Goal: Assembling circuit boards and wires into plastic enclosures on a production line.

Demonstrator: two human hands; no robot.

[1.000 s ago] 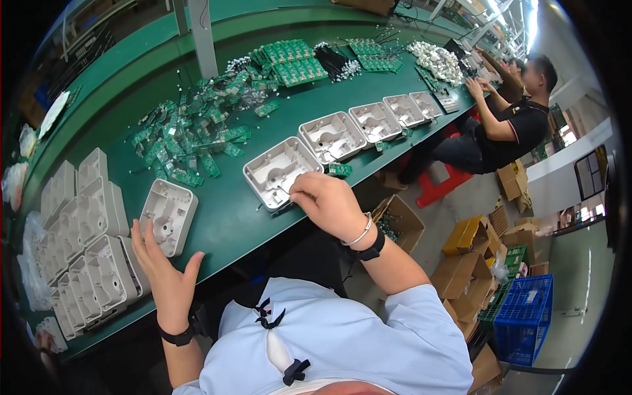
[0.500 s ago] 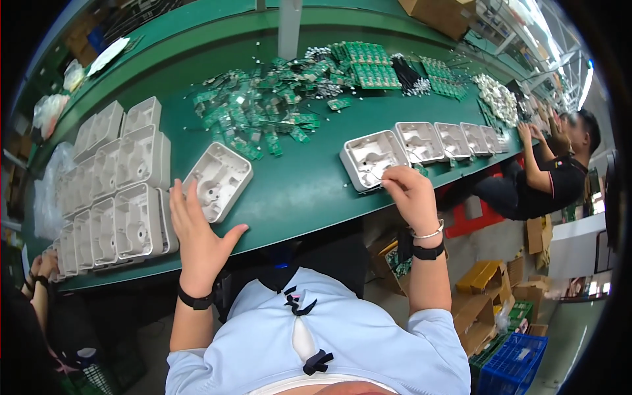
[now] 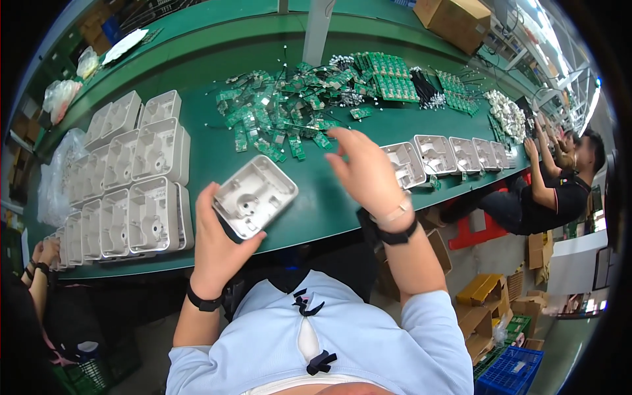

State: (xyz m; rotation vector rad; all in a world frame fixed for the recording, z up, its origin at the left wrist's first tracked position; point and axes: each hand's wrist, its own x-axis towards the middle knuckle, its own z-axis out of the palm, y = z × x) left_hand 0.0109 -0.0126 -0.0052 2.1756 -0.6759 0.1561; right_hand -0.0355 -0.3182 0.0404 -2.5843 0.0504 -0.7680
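My left hand [image 3: 222, 253] grips a white plastic housing [image 3: 262, 191] by its near left corner, fingers along one side and thumb at the near edge. The housing is tilted, with its hollow inside facing up, showing ribs and a round boss. My right hand [image 3: 370, 172] is over the bench to the right of it, thumb and fingers apart, with nothing visible between them. Just beyond its fingertips lies a loose pile of green circuit boards [image 3: 263, 112] with small white connectors. Partly behind the right hand stands another white housing [image 3: 406, 164].
Stacked white housings [image 3: 155, 214] fill the bench's left side beside a clear plastic bag [image 3: 59, 184]. A row of housings [image 3: 434, 155] runs right. Farther back are board panels [image 3: 395, 79], black cables [image 3: 423, 89] and white parts [image 3: 505, 112]. Co-workers sit at both ends.
My left hand has taken hold of the housing it was beside and tilted it. My right hand has left the right-hand housing and moved left and away from me, toward the board pile.
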